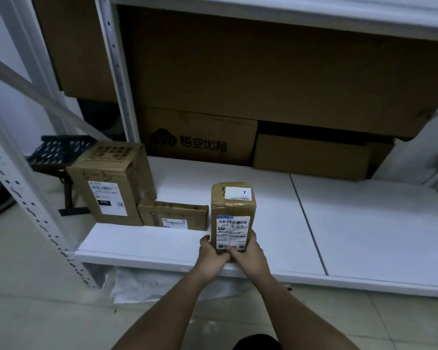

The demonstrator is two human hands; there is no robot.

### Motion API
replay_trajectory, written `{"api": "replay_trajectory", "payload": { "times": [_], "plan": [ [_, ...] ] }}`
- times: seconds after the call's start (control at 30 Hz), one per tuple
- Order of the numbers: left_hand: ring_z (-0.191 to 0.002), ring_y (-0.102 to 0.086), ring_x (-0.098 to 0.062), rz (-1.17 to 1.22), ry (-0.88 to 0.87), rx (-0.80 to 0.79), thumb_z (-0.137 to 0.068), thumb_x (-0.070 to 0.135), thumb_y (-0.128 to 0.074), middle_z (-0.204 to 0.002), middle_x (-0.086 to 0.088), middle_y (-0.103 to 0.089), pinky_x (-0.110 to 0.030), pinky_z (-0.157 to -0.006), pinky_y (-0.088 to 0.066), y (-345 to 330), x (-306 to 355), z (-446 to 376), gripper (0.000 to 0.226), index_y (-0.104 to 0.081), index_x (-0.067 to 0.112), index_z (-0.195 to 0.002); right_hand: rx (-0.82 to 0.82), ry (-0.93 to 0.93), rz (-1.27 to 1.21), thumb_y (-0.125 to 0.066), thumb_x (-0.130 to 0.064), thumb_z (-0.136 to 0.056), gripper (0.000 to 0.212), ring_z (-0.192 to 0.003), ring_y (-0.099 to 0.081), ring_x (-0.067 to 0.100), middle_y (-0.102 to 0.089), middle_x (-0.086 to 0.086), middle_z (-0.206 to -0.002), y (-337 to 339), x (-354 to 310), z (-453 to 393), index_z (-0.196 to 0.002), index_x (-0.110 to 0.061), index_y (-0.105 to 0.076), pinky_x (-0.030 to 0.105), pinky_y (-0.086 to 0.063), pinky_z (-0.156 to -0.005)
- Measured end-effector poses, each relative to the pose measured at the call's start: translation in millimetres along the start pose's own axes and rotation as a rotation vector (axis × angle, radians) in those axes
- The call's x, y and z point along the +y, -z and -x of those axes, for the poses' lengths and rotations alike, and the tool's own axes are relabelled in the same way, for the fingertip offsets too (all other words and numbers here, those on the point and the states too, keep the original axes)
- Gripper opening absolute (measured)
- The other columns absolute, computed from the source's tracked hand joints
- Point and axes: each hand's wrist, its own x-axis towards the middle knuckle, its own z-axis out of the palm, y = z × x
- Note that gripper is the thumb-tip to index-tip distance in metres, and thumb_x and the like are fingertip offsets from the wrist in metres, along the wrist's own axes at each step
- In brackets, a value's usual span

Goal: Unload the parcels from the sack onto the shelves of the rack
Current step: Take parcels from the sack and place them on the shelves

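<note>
Placing step, as we read it: a parcel point(233, 215) is being set on the white shelf point(364, 223) of the rack point(23, 198). We hold it upright in both hands, label face toward us. Left hand point(211, 251) grips the lower left edge, fingers wrapped round the corner. Right hand point(248, 251) grips the lower right edge, thumb on the front label. Thumbs nearly meet at 6 o'clock of the box.

Parcel sits at centre frame, over the front part of the shelf. We cannot tell if its base already touches the board or hangs just above; the hands hide the bottom edge.

Other parcels on the same shelf: a flat box point(173, 215) at 9 o'clock of the held one, just beside it with a small gap. A taller box point(111, 183) further out at 9–10 o'clock, touching the flat one. Big cartons point(200, 135) stand behind the shelf at 12 o'clock, well apart.

Next move, our judgement: seat the base flat, check it stands steady, then loosen both hands and draw them back toward 6 o'clock. Tall narrow box, so tipping is the risk on let-go. Room to the 3 o'clock side is open for later parcels.

White fabric point(142, 284) under the shelf at 7 o'clock may be the sack; not sure.
</note>
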Motion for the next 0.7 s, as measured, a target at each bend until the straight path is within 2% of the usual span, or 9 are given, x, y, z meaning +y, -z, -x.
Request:
{"api": "replay_trajectory", "payload": {
  "times": [0.1,0.2,0.33,0.43,0.5,0.6,0.7],
  "plan": [
    [-0.106,-0.052,-0.019,0.037,0.039,0.062,-0.086,0.004,-0.059,-0.116,-0.005,-0.049,-0.029,-0.091,-0.044,-1,-5,-1,0.057,-0.025,0.004,-0.132,0.022,-0.012,-0.002,-0.067,-0.033,-0.088,0.065,-0.118,-0.057,0.02,-0.058,-0.003,-0.132,-6,-3,-3,-0.142,-0.022,-0.032,0.031,-0.044,-0.095],
    [-0.11,-0.057,-0.023,0.048,0.04,0.079,-0.085,0.009,-0.061,-0.123,-0.009,-0.054,-0.035,-0.095,-0.048,2,-7,-5,0.058,-0.03,0.006,-0.134,0.049,-0.019,-0.007,-0.065,-0.034,-0.089,0.063,-0.119,-0.056,0.02,-0.058,-0.002,-0.133,-13,-4,-7,-0.142,-0.021,-0.032,0.033,-0.043,-0.097],
    [-0.112,-0.055,-0.023,-0.036,0.005,0.078,-0.086,0.016,-0.06,-0.128,-0.006,-0.054,-0.037,-0.097,-0.048,10,-6,-8,0.061,-0.034,0.018,-0.141,0.09,-0.029,-0.031,-0.064,-0.033,-0.09,0.066,-0.121,-0.055,0.022,-0.057,-0.001,-0.134,-19,-6,-15,-0.145,-0.02,-0.03,0.033,-0.042,-0.097],
    [-0.101,-0.054,-0.014,-0.035,0.004,0.048,-0.09,0.01,-0.053,-0.126,-0.001,-0.049,-0.03,-0.086,-0.049,15,-8,-9,0.061,-0.029,0.021,-0.145,0.097,-0.029,-0.039,-0.064,-0.032,-0.091,0.066,-0.122,-0.055,0.023,-0.056,-0.001,-0.135,-22,-9,-21,-0.145,-0.02,-0.029,0.032,-0.042,-0.097],
    [-0.093,-0.053,-0.01,-0.028,0.022,0.042,-0.091,0.009,-0.052,-0.133,-0.002,-0.047,-0.026,-0.078,-0.047,16,-9,-12,0.062,-0.025,0.017,-0.146,0.102,-0.027,-0.043,-0.064,-0.032,-0.091,0.066,-0.123,-0.055,0.023,-0.055,-0.001,-0.136,-24,-10,-26,-0.145,-0.02,-0.03,0.032,-0.042,-0.098],
    [-0.104,-0.05,-0.017,-0.028,0.054,0.046,-0.092,0.011,-0.052,-0.142,-0.005,-0.042,-0.028,-0.082,-0.044,17,-11,-17,0.059,-0.026,0.013,-0.144,0.105,-0.025,-0.044,-0.064,-0.033,-0.091,0.066,-0.122,-0.055,0.023,-0.056,0.0,-0.136,-24,-10,-32,-0.145,-0.02,-0.029,0.035,-0.043,-0.099],
    [-0.1,-0.049,-0.016,-0.024,0.061,0.05,-0.091,0.01,-0.052,-0.14,-0.005,-0.044,-0.027,-0.08,-0.043,17,-12,-22,0.057,-0.028,0.011,-0.143,0.1,-0.019,-0.041,-0.065,-0.032,-0.09,0.067,-0.122,-0.055,0.023,-0.056,-0.001,-0.135,-24,-10,-36,-0.146,-0.02,-0.029,0.033,-0.042,-0.097]
  ]
}}
